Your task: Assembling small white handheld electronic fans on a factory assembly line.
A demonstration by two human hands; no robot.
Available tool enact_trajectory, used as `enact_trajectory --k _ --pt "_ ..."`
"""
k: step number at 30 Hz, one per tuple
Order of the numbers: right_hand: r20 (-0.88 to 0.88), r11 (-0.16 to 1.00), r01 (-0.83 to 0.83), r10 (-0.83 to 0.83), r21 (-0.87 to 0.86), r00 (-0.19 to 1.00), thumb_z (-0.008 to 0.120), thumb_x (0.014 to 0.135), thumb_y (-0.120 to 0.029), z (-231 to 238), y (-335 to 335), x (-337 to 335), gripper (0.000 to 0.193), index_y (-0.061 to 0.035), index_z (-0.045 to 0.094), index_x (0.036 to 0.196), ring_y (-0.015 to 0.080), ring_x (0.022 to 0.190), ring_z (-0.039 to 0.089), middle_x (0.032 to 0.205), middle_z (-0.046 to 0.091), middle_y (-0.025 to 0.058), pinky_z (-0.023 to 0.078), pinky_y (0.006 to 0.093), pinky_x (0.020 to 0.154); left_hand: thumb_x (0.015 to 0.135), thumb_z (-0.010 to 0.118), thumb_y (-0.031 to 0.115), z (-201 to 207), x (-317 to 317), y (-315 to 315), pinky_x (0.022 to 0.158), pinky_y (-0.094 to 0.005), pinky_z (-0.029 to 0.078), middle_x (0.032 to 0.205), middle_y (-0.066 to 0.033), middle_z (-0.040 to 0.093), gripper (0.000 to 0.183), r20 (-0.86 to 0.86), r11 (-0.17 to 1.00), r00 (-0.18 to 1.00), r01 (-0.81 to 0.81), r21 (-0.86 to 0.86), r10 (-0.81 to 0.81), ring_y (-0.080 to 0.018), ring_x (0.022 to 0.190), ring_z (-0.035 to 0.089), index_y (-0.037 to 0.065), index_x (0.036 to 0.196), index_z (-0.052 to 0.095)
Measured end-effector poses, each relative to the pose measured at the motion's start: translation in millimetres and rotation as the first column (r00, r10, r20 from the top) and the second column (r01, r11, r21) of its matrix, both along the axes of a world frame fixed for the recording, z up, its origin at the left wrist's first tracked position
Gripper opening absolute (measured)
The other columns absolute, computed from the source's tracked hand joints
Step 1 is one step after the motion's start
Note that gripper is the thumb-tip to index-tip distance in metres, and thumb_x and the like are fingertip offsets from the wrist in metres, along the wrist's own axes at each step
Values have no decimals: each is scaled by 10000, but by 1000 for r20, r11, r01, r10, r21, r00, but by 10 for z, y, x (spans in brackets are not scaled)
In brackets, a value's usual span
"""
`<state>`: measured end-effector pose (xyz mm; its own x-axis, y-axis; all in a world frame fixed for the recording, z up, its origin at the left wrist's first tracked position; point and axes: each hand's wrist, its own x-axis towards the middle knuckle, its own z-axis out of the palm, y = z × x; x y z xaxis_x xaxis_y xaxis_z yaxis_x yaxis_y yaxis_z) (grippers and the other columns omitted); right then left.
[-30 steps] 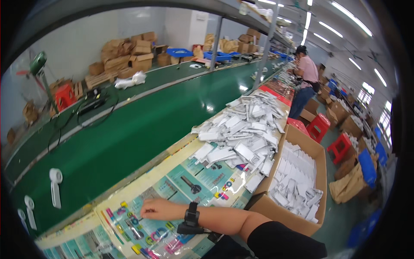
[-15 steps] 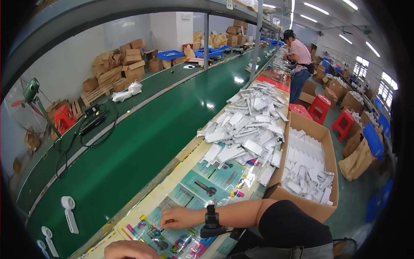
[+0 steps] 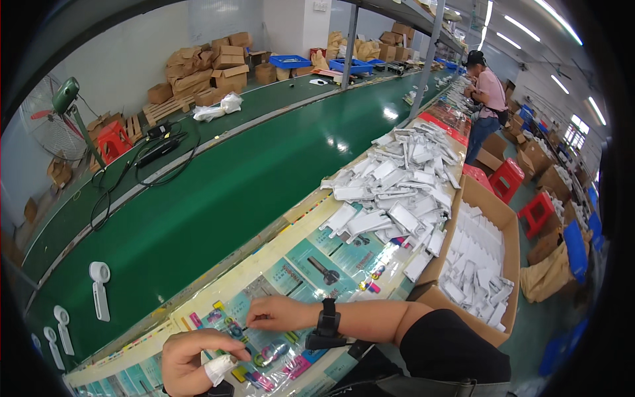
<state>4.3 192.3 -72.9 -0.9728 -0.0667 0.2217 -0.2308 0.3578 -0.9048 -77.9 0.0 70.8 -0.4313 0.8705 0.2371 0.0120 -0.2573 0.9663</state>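
Observation:
My right hand [image 3: 281, 313] rests on the printed, plastic-covered sheet [image 3: 274, 281] on the bench, fingers curled together. What they hold, if anything, is hidden. A black band with a small device [image 3: 327, 324] sits on that wrist. Left of it and nearer to me is my left hand [image 3: 188, 357], its thumb wrapped in white tape, index finger stretched toward the right hand and apart from the thumb; nothing shows between them. Beyond the hands lies a heap of white plastic casings [image 3: 403, 175]. White ring-headed pieces with handles [image 3: 100, 291] lie on the green conveyor belt [image 3: 218, 198] at the left.
A cardboard box [image 3: 506, 248] of white plastic parts stands right of the bench. A metal shelf post [image 3: 428, 63] rises past the heap. Farther along, a person in pink [image 3: 488, 96] stands at the bench. Red stools [image 3: 508, 180] stand on the floor. Black cables [image 3: 155, 155] lie across the belt.
The view has shifted, so the scene sits farther right. My left hand has come further into view, its taped thumb now showing. My right hand stays curled on the sheet.

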Motion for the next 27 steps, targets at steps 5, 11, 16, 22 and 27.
enact_trajectory --k 5,11,16,22,27 --pt "16 1000 -6 6 4 1000 596 815 -117 14 -4 -12 99 -39 605 875 225 747 572 824 554 92 451 310 655 727 597 54 37 -8 29 690 -310 500 789 -181 651 226 -117 991 992 37 -126 -51 -224 723 640 -69 916 619" --pt "-21 1000 11 -11 17 1000 595 815 -119 8 16 17 101 -38 607 875 224 745 571 825 554 97 453 311 662 730 583 58 99 16 69 719 -300 497 798 -160 658 220 -205 981 975 51 -187 -89 -211 744 645 -53 915 627" --pt "12 1000 -2 3 -7 1000 599 812 -127 3 -15 20 110 -36 610 873 220 742 570 823 553 95 452 308 662 729 580 60 105 19 43 724 -299 497 812 -159 661 221 -250 976 964 41 -216 -96 -208 754 645 -52 913 627" --pt "-35 1000 5 -5 16 999 599 812 -135 -30 -4 43 118 -36 610 875 219 727 570 805 550 92 452 307 653 731 575 56 103 67 46 728 -305 500 818 -157 662 229 -250 972 958 83 -219 -138 -207 762 646 -50 927 628" --pt "-22 1000 -13 13 14 1000 596 813 -129 8 -14 38 108 -43 613 876 226 742 574 817 561 96 456 312 659 735 570 53 145 83 31 736 -306 501 822 -152 663 242 -274 965 951 70 -253 -141 -211 774 649 -51 946 627"
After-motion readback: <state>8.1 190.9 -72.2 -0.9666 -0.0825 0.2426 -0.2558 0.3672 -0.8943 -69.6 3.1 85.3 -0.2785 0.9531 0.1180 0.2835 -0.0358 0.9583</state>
